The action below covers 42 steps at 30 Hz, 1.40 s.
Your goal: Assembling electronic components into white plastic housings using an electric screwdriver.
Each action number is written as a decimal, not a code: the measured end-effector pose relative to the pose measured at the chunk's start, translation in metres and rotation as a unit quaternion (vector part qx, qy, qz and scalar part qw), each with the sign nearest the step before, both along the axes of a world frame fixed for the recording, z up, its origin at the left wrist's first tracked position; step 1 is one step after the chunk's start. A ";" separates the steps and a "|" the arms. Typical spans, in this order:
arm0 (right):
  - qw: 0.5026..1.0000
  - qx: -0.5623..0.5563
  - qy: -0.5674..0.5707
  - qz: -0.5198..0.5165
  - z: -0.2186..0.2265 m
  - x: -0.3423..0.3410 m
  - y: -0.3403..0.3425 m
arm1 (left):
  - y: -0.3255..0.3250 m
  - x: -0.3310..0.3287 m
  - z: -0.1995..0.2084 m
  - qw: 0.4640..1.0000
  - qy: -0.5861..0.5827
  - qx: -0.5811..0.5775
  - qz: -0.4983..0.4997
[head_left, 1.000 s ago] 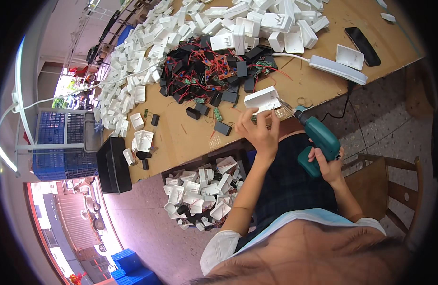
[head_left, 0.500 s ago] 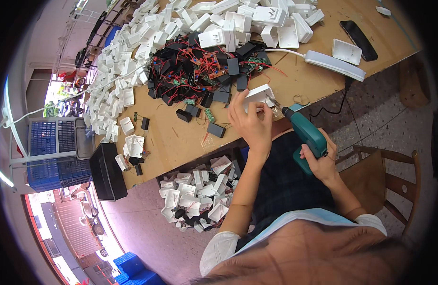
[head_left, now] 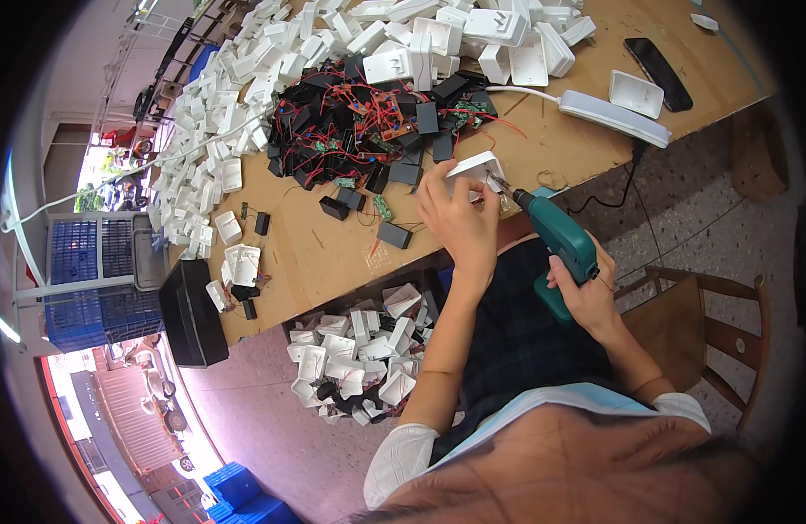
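My left hand [head_left: 462, 218] is closed on a white plastic casing [head_left: 480, 166] at the table's near edge, fingers on its side. My right hand [head_left: 586, 284] grips a green power screwdriver [head_left: 560, 234] by its handle, fingers wrapped round it. The tool's bit [head_left: 501, 182] points into the open side of the casing; whether it touches a screw is too small to tell. Just left of the casing lie a black rectangular block [head_left: 394, 234] and a small green circuit board [head_left: 382, 207].
A heap of red-wired circuit boards and black blocks [head_left: 359, 122] covers the table's middle, with white casings [head_left: 202, 131] piled behind. A white power strip [head_left: 613, 118] and a black phone [head_left: 658, 74] lie at right. Below is a container of casings [head_left: 359, 349]; a wooden chair [head_left: 726, 332] stands right.
The view has shifted slightly. The screwdriver and casing stay together in nearly the same place, with both hands keeping their hold.
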State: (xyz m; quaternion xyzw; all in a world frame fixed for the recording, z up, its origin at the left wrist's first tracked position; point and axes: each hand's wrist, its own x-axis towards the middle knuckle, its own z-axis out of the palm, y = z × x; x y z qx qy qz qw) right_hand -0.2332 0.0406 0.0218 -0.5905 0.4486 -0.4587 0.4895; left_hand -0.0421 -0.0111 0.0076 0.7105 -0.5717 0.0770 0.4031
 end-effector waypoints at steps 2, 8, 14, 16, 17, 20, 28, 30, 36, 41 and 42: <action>1.000 0.008 -0.003 -0.004 0.000 0.000 0.001 | 0.000 0.000 0.001 1.000 -0.002 0.002 0.002; 0.998 0.064 -0.022 0.002 0.005 0.002 0.004 | -0.001 -0.001 0.004 1.000 -0.002 0.018 0.007; 0.998 0.052 -0.022 0.001 0.006 0.004 0.005 | -0.002 -0.003 0.007 1.000 -0.002 0.029 0.006; 0.998 0.057 -0.016 0.002 0.007 0.005 0.005 | -0.001 -0.003 0.006 1.000 -0.006 0.027 0.012; 0.998 0.062 -0.011 0.002 0.008 0.005 0.006 | -0.001 -0.004 0.006 1.000 -0.006 0.027 0.013; 0.998 0.065 -0.008 0.009 0.007 0.004 0.006 | -0.001 -0.005 0.005 0.999 -0.005 0.030 0.018; 0.999 0.049 0.004 0.008 0.003 0.007 0.008 | -0.002 -0.006 0.007 0.999 -0.011 0.026 0.025; 0.999 0.044 0.002 0.004 -0.002 0.007 0.009 | -0.003 -0.007 0.006 0.999 -0.009 0.028 0.026; 0.998 0.041 -0.037 0.005 -0.009 -0.003 0.012 | -0.003 -0.007 0.006 0.999 -0.008 0.031 0.032; 0.995 0.031 -0.096 0.020 -0.015 -0.026 0.025 | -0.005 -0.007 0.001 0.999 -0.014 0.027 0.042; 0.993 0.026 -0.107 0.032 -0.017 -0.030 0.026 | -0.005 -0.007 0.001 0.999 -0.012 0.028 0.042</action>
